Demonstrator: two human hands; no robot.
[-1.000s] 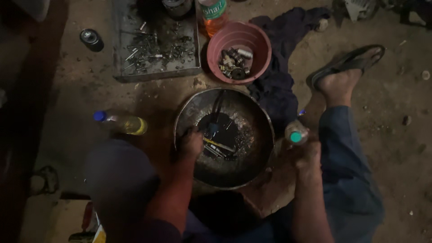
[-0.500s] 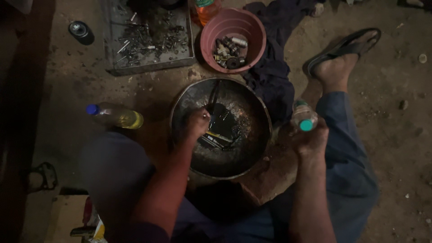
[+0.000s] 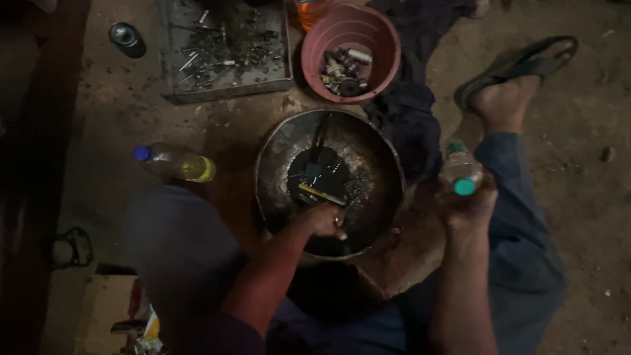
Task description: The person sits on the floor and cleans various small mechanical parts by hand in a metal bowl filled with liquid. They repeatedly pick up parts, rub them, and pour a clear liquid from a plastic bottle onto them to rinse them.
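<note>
A round, dirty metal basin [image 3: 378, 154] sits on the dirt floor between my knees, with dark liquid and several small tools and metal parts [image 3: 319, 177] in its middle. My left hand [image 3: 324, 219] is inside the basin at its near side, fingers curled; whether it holds something I cannot tell. My right hand [image 3: 470, 209] is just right of the basin, closed around a small clear plastic bottle [image 3: 459, 170] with a green cap, held tilted.
A pink bowl [image 3: 383, 33] of metal fittings and a grey tray [image 3: 172, 72] of bolts lie beyond the basin. A blue-capped bottle of yellow liquid [image 3: 174, 164] lies at the left. Dark cloth [image 3: 407, 121] and my sandalled foot [image 3: 506, 82] are at the right.
My left hand moved from the basin's left rim across the middle to its near side. My right hand lifted the green-capped bottle slightly and shifted it right.
</note>
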